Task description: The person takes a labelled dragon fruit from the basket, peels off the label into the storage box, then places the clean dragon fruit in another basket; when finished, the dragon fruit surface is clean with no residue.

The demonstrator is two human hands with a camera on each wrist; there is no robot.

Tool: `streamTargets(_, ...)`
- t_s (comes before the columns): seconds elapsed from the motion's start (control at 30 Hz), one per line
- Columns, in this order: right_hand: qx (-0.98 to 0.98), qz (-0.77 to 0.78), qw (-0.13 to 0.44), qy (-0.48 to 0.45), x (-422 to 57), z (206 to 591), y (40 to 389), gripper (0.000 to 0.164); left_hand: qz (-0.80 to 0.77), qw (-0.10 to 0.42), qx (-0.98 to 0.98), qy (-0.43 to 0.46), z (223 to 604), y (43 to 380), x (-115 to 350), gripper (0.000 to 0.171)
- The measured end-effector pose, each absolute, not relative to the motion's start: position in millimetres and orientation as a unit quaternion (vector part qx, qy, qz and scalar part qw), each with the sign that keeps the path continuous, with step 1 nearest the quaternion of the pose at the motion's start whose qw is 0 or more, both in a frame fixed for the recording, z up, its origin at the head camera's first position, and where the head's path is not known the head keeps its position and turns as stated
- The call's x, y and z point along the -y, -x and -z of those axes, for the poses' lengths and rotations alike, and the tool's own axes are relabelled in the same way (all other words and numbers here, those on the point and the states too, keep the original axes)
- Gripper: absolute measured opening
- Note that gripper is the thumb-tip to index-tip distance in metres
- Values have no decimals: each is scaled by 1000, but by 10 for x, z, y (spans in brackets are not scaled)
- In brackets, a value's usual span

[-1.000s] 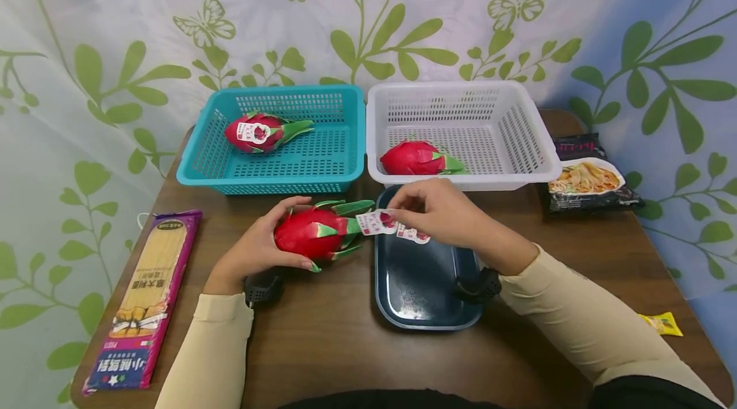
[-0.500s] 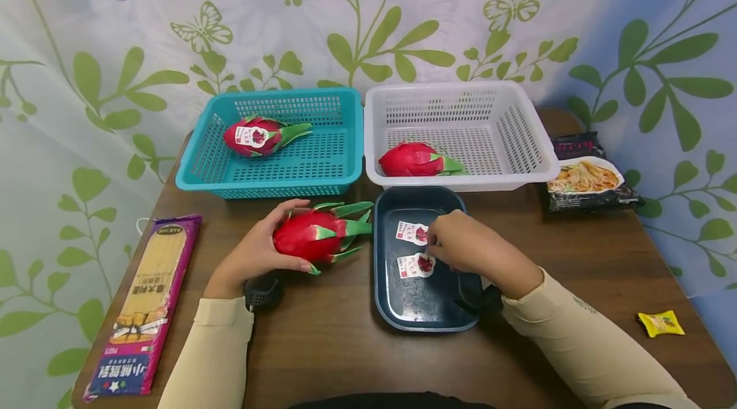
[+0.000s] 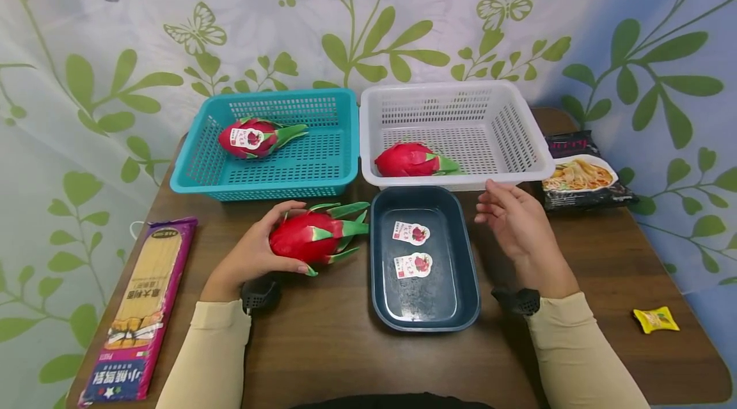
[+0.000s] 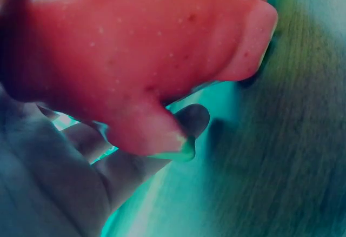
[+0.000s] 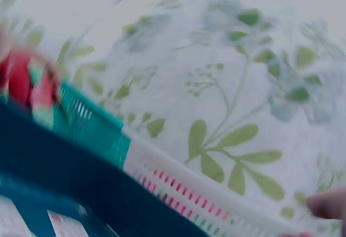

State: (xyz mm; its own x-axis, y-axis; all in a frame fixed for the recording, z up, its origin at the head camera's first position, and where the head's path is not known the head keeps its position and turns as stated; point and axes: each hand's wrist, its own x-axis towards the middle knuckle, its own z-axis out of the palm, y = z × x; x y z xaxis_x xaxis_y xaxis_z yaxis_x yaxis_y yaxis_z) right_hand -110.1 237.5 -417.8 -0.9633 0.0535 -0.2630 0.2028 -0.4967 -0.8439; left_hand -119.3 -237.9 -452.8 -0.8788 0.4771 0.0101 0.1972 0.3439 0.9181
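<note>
My left hand (image 3: 244,262) grips a red dragon fruit (image 3: 302,236) on the table, fingers along its far side and thumb along its near side; its green tip points right. In the left wrist view, the dragon fruit (image 4: 157,42) fills the upper part above the palm. My right hand (image 3: 521,230), holding nothing, has loosely bent fingers just right of a dark blue tray (image 3: 426,303) and near the white basket's front. Inside that tray lie two fruit-print stickers, one farther sticker (image 3: 411,233) and one nearer sticker (image 3: 413,265).
A teal basket (image 3: 265,188) holds a dragon fruit (image 3: 265,138) bearing a sticker. Beside it, a white basket (image 3: 518,175) holds another dragon fruit (image 3: 403,160). A pasta pack (image 3: 141,306) lies left; a black noodle packet (image 3: 581,172) and a small yellow packet (image 3: 656,319) lie right.
My right hand has put the sticker it pinched into the tray beside the other, let go, and moved right, away from the tray. The left hand keeps its grip on the dragon fruit.
</note>
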Motion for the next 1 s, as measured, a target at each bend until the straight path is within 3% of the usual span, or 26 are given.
streamTargets(0.1,-290,939,67,-170,-2457,4271,1152,22,-534,128,-810,-208,4541,1194,2385,101)
streamTargets(0.27,-120,969,71,-202,-2489,4390,1203,28,-535,131,-808,-209,4560,1193,2380,100)
streamTargets(0.73,-134,983,8,-128,-2363,4551,1239,16,-527,129,-812,-216,4472,1192,2464,96)
streamTargets(1.0,-153,984,-5,-95,-2362,4602,1239,15,-481,151,-822,-267,4073,1213,2676,91)
